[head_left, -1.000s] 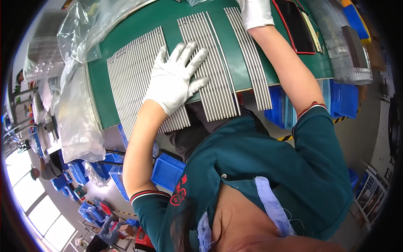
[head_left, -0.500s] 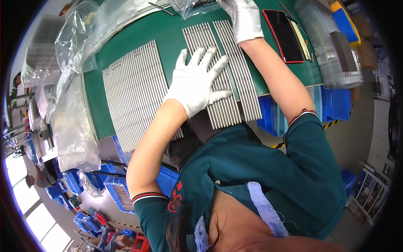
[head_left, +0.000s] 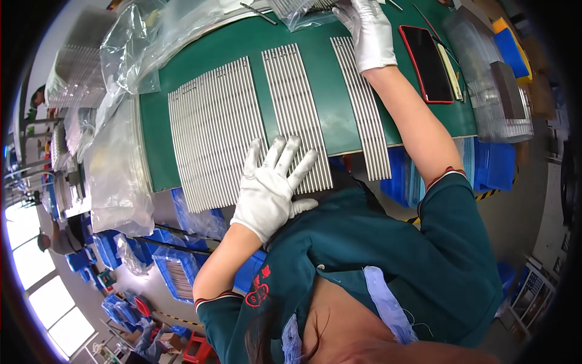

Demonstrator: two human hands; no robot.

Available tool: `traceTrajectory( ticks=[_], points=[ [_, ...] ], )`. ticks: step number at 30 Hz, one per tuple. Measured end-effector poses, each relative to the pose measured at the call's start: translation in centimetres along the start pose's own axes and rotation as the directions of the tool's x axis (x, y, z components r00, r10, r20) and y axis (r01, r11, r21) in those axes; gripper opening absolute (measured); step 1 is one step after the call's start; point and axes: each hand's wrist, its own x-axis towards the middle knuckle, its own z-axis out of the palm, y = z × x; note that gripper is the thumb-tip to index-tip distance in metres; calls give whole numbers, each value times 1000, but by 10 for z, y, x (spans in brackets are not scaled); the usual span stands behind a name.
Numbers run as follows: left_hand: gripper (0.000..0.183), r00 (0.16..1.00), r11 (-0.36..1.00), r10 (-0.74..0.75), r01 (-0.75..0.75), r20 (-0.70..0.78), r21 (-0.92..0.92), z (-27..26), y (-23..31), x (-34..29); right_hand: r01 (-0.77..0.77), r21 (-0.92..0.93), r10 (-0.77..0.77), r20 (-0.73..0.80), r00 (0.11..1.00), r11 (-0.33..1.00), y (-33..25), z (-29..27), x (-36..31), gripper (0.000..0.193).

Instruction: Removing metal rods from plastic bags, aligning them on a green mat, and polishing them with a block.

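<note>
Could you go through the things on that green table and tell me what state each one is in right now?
left hand: gloved, fingers spread, flat on the middle rods
right hand: gloved, reaching to the clear bag at the far edge
wide group of metal rods: flat, side by side
middle group of rods: flat, under the left hand
narrow group of rods: flat, untouched
phone: screen dark
clear bag: crumpled

Three batches of rods lie side by side on the table (head_left: 339,130): the widest batch (head_left: 215,133) left, the middle batch (head_left: 297,115) beside it, the narrow batch (head_left: 364,109) right. A phone (head_left: 426,64) lies right of them, plastic bags (head_left: 121,176) left.
</note>
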Motion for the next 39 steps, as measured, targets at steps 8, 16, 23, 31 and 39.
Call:
traceTrajectory(
  ticks=[8, 16, 23, 31, 39],
  points=[
    [82, 985, 982, 148, -158, -90, -105, 11, 14, 28, -20, -24, 20, -5, 1000, 1000, -1, -1, -2, 44],
    [81, 961, 959, 236, -254, -148, -125, 13, 30, 51, 11, 71, -5, -82, 997, 997, -5, -2, 4, 44],
    [76, 999, 998, 42, -42, -7, -55, -3, 11, 13, 50, 75, -48, -32, 998, 996, -10, -10, 9, 56],
    [90, 991, 995, -94, 97, -92, 31, -11, -6, -10, 29, 59, -26, -63, 998, 998, -11, -5, 4, 50],
    [92, 986, 985, -52, 77, -156, 157, -17, -27, 67, 34, 67, -31, -37, 999, 997, -12, -4, 3, 46]
  ],
)
